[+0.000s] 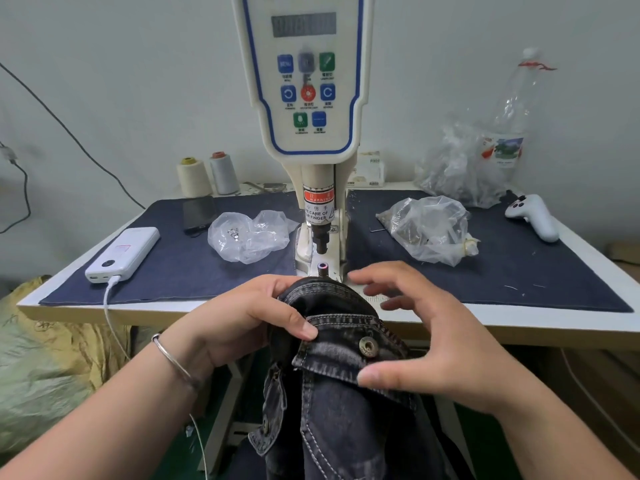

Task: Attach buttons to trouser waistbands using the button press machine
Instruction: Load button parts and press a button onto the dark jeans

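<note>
Dark grey denim trousers (339,403) hang over the table's front edge, waistband up. A brass button (368,347) sits on the waistband flap. My left hand (249,320) grips the waistband, thumb on top near the flap's left end. My right hand (426,337) hovers beside the flap with fingers spread; its thumb touches the flap's lower edge. The button press machine (311,98) stands behind, its punch (320,240) raised above the lower die (322,266), just beyond the waistband.
On the blue cloth mat (180,265) lie a white power bank (124,252) with cable, a phone (198,213), two plastic bags of parts (249,235) (429,230), a white controller (533,216). Thread cones (194,176) and a bottle (512,109) stand at the back.
</note>
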{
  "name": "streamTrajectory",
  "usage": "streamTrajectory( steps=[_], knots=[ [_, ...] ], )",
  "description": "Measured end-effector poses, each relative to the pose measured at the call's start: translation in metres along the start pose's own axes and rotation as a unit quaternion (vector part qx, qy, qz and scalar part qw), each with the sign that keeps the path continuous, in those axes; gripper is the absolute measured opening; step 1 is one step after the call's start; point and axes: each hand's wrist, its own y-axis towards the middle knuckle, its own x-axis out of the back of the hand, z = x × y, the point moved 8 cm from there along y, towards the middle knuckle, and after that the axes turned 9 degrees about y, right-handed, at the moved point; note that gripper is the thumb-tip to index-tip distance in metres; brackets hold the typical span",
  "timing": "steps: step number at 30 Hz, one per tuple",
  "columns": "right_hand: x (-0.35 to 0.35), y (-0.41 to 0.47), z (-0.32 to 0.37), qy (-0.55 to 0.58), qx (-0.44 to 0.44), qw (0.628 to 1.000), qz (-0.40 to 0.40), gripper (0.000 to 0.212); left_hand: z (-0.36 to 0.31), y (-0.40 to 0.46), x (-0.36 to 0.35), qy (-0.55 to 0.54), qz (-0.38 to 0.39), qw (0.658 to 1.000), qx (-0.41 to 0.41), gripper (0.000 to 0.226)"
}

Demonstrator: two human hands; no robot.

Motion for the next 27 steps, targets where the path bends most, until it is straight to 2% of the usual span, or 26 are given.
streamTrajectory(
  steps=[5,7,12,14,18,22,25,27],
  knots=[
    [-0.017,-0.004,0.016,-0.077,0.048,0.996,-0.016,0.057,0.000,0.000,-0.001,-0.027,-0.007,1.000,-0.011,0.044],
    [-0.021,-0.006,0.017,-0.122,0.047,0.991,-0.013,0.056,0.000,-0.001,0.000,-0.030,-0.009,0.999,-0.014,0.045],
    [-0.034,-0.007,0.020,-0.335,0.084,0.938,-0.003,0.088,0.003,-0.004,0.008,-0.052,-0.029,0.998,-0.007,0.047],
    [-0.037,-0.007,0.019,-0.352,0.097,0.931,-0.021,0.086,0.003,-0.004,0.007,-0.057,-0.026,0.998,-0.010,0.047],
    [-0.020,-0.013,0.022,-0.237,0.144,0.949,-0.150,0.044,-0.001,-0.006,-0.001,-0.064,0.006,0.998,-0.028,0.040],
    [-0.002,-0.009,0.005,-0.092,0.058,0.972,-0.208,0.015,0.002,-0.005,0.002,-0.057,-0.012,0.998,-0.022,0.043],
    [-0.002,-0.003,-0.016,0.066,-0.051,0.978,-0.193,0.020,0.001,-0.004,-0.001,-0.050,-0.003,0.998,-0.023,0.037],
    [-0.007,-0.002,-0.027,0.204,-0.111,0.957,-0.176,0.023,0.001,-0.004,-0.003,-0.043,0.003,0.999,-0.024,0.033]
  ],
)
